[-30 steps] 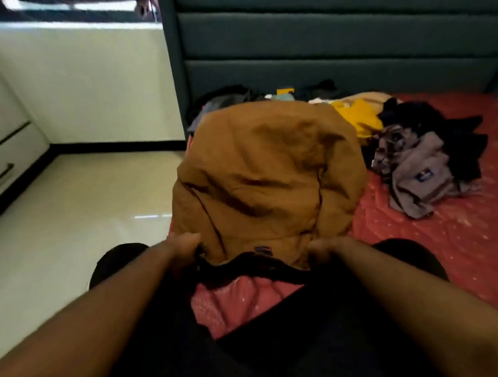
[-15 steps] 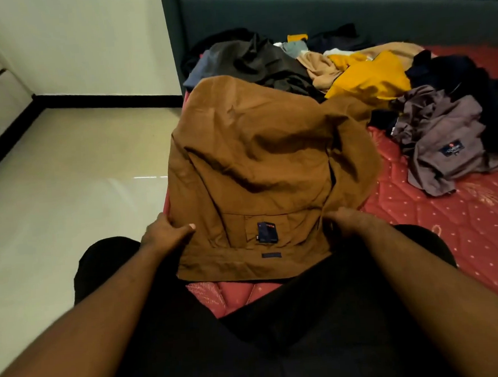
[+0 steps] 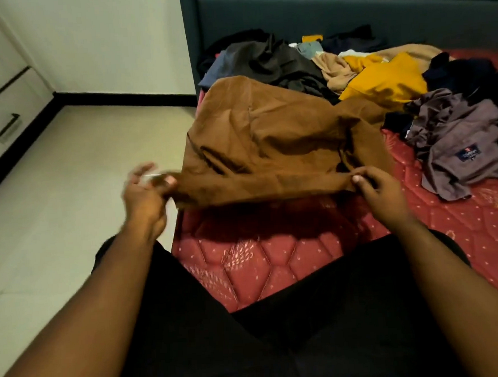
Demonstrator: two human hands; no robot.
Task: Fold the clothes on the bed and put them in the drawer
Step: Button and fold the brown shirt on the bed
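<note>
At frame centre, both hands lift the brown garment (image 3: 271, 146) for folding.
Right hand (image 3: 380, 192) pinches its edge; blurred left hand (image 3: 144, 191) grips the opposite corner; next, lay it flat.

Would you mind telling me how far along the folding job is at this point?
Nothing looks finished. Both the left hand and right hand hold the brown garment above the bed, unfolded. The pile remains loose, and the drawer is shut.
</note>
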